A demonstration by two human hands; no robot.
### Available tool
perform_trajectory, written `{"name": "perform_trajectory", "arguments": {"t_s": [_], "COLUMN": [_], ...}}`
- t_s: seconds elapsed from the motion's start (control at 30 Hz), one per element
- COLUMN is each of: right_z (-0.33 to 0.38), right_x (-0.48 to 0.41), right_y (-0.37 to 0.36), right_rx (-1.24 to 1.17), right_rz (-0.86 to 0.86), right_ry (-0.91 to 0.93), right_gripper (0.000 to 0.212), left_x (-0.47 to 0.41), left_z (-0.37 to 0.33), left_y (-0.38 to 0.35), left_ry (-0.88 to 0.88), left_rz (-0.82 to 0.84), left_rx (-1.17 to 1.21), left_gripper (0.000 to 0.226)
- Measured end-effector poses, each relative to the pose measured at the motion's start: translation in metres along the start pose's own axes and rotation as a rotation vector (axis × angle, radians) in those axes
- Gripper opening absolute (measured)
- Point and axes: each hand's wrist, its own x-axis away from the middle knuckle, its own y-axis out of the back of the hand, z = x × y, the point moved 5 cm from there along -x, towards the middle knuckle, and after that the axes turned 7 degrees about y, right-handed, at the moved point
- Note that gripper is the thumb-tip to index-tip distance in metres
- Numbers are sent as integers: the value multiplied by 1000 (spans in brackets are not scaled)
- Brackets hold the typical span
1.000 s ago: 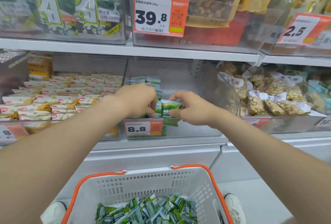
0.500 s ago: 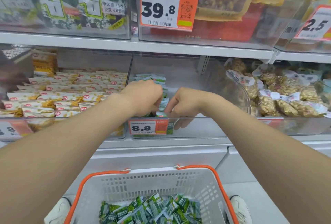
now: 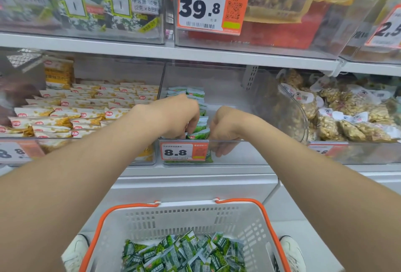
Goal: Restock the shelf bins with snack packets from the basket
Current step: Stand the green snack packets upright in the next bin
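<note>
Both grips were in the middle bin [image 3: 260, 141], in the middle of the frame. The left grip [image 3: 173, 117] had its fingers curled round the tops of the green packets [image 3: 198, 127]. The right grip [image 3: 223, 129] was just beside them with its fingers bent down behind the clear front wall, but I could not tell if it was holding one. The green packets stood on edge in a row that ran from the front of the bin to the back, up the frame, along the bin's left side, with bare room to the right of it. The loose packets [image 3: 184, 254] lay in the basket [image 3: 184, 219] at the bottom of the frame, straight below both grips. I think either grip could reach down just as easily.
</note>
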Motion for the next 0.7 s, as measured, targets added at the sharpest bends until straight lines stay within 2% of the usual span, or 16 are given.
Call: {"name": "perform_trajectory", "arguments": {"t_s": [0.13, 0.23, 0.3, 0.37, 0.47, 0.53, 0.6, 0.7], "right_z": [-2, 7, 7, 7, 12, 10, 4, -14], "right_x": [6, 11, 14, 20, 49, 79, 98, 102], "right_y": [19, 21, 9, 3, 13, 7, -17, -73], "right_rx": [-84, 144, 148, 177, 299, 300, 378, 536], "right_rz": [-57, -197, -165, -199, -572, -705, -600, -221], "right_ry": [153, 407, 436, 444, 561, 647, 663, 587], "right_gripper": [40, 21, 14, 24, 38, 36, 33, 32], "left_x": [1, 9, 22, 38, 64, 82, 98, 119], "left_z": [2, 10, 6, -6, -21, -27, -29, -45], "left_y": [-1, 2, 4, 7, 12, 14, 7, -29], "left_ry": [-22, 22, 21, 8, 3, 40, 81, 18], "left_rz": [-118, -273, -324, -363, -455, -508, -489, -218], "left_rx": [14, 38, 65, 43, 10, 11, 23, -25], "left_gripper": [22, 31, 24, 18, 16, 18, 20, 20]}}
